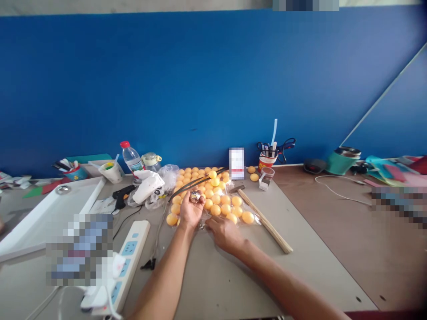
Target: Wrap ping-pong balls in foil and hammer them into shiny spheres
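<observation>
My left hand [192, 210] is turned palm up with its fingers curled round a small shiny metallic object [195, 197]. To its right, my right hand [224, 232] rests low over the table, its fingertips close to some tiny shiny pieces [201, 226]; whether it pinches one is too small to tell. Just beyond both hands lie many orange balls [215, 210], some in clear plastic. Dark thin strips [196, 181] lie across the balls. A hammer [267, 222] with a wooden handle lies right of them.
A white power strip [131, 262] and a white tray [50, 209] are at the left. Behind stand a water bottle [132, 159], a glue gun [122, 195] lying down and a cup of pens [267, 161]. A green jar [343, 160] stands at the right.
</observation>
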Demonstrator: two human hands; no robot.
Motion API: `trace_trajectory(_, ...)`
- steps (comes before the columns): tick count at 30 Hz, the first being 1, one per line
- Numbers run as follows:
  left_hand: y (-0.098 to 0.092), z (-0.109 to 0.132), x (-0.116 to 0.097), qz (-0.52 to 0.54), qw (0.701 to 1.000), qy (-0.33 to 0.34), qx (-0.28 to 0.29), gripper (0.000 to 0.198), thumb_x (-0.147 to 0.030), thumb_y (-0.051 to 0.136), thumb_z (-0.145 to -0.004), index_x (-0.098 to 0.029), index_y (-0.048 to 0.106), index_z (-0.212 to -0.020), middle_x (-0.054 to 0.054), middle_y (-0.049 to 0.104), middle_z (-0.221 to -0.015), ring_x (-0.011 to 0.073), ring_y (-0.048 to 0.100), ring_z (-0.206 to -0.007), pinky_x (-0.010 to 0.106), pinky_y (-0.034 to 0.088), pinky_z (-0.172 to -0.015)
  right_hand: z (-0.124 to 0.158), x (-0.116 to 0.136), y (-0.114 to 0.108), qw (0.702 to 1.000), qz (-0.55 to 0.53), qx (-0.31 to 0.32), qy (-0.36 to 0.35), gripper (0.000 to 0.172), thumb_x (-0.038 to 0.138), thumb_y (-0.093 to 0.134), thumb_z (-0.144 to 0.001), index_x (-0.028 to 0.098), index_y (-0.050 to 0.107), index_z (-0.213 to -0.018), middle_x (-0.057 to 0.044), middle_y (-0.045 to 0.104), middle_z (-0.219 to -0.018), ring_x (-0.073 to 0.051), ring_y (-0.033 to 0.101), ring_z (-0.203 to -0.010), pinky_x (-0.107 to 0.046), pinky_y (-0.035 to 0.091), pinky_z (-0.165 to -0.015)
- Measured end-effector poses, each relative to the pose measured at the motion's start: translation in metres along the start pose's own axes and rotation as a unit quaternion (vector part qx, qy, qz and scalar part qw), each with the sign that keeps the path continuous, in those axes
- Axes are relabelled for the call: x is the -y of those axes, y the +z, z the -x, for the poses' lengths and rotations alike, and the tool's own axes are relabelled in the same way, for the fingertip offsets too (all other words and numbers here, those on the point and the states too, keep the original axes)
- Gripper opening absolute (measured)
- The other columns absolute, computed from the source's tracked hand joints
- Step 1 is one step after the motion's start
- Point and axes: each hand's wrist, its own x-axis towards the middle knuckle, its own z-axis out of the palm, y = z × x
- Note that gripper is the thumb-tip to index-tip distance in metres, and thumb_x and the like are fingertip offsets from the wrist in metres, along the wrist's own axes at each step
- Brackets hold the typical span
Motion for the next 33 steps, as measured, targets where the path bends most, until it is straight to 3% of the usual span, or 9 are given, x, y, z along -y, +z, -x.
trace_trajectory(4,-0.001,-0.001,-0.001,0.002,1.0,-0.011,-0.004,0.015,-0.026,0.056,-0.084,-0.014,0.065,-0.086,0.006,0.064,-0.072,0.0123,0.055,-0.055,0.024,0.045,-0.054,-0.013,0.009,0.001,0.997,0.042,0.06,0.04,0.019,0.008,0.049,-0.083,0.017,0.064,-0.089,-0.008,0.067,-0.087,-0.019,0.06,-0.069,-0.027,0.043,-0.06)
trace_trajectory(7,-0.003,-0.002,-0.001,0.0,1.0,-0.015,0.007,0.015,-0.026,0.057,-0.084,-0.014,0.064,-0.085,0.006,0.064,-0.073,0.0123,0.055,-0.055,0.024,0.045,-0.054,-0.02,0.014,0.005,0.996,0.036,0.063,0.05,0.019,0.008,0.051,-0.079,0.016,0.065,-0.091,-0.011,0.068,-0.098,-0.02,0.062,-0.074,-0.028,0.045,-0.063)
trace_trajectory(14,-0.004,-0.003,0.0,-0.006,1.0,-0.016,0.024,0.014,-0.027,0.058,-0.084,-0.014,0.063,-0.084,0.007,0.064,-0.074,0.0128,0.056,-0.056,0.025,0.046,-0.055,-0.025,0.013,0.017,0.996,-0.021,0.027,0.081,0.011,0.013,0.053,-0.082,0.016,0.063,-0.085,-0.011,0.068,-0.094,-0.019,0.062,-0.07,-0.027,0.044,-0.06)
trace_trajectory(19,-0.004,-0.003,0.0,-0.016,0.999,-0.02,0.034,0.015,-0.029,0.059,-0.084,-0.015,0.062,-0.085,0.005,0.063,-0.073,0.0123,0.055,-0.056,0.025,0.046,-0.056,-0.02,0.009,0.002,0.986,-0.103,-0.045,0.121,0.012,0.014,0.046,-0.087,0.018,0.057,-0.084,-0.007,0.066,-0.083,-0.015,0.059,-0.064,-0.023,0.041,-0.057)
trace_trajectory(21,-0.002,-0.002,0.002,-0.026,0.998,-0.029,0.04,0.016,-0.03,0.058,-0.085,-0.015,0.062,-0.085,0.005,0.062,-0.072,0.0127,0.054,-0.056,0.026,0.046,-0.056,-0.017,0.007,-0.01,0.956,-0.232,-0.096,0.152,0.016,0.015,0.042,-0.088,0.019,0.054,-0.079,-0.002,0.063,-0.069,-0.013,0.057,-0.058,-0.022,0.041,-0.055)
trace_trajectory(25,0.003,0.005,0.008,-0.046,0.997,-0.032,0.053,0.018,-0.03,0.059,-0.085,-0.014,0.064,-0.092,0.005,0.064,-0.077,0.0128,0.057,-0.06,0.026,0.048,-0.059,-0.015,-0.002,-0.029,0.839,-0.468,-0.136,0.242,0.01,0.022,0.045,-0.083,0.021,0.05,-0.075,0.006,0.051,-0.048,-0.011,0.049,-0.043,-0.021,0.036,-0.046)
trace_trajectory(29,0.005,0.01,0.013,-0.06,0.993,-0.042,0.094,0.021,-0.029,0.065,-0.082,-0.013,0.065,-0.095,0.007,0.067,-0.083,0.0144,0.062,-0.069,0.027,0.051,-0.068,-0.016,-0.011,-0.032,0.742,-0.574,-0.233,0.258,0.016,0.034,0.056,-0.079,0.021,0.048,-0.075,0.008,0.049,-0.054,-0.008,0.041,-0.04,-0.02,0.031,-0.042)
trace_trajectory(33,0.003,0.011,0.016,-0.079,0.99,-0.048,0.111,0.025,-0.03,0.069,-0.08,-0.012,0.067,-0.097,0.009,0.069,-0.088,0.016,0.065,-0.077,0.028,0.051,-0.074,-0.014,-0.015,-0.025,0.688,-0.634,-0.265,0.233,0.028,0.042,0.065,-0.076,0.02,0.049,-0.069,0.009,0.043,-0.051,-0.006,0.036,-0.04,-0.02,0.027,-0.041)
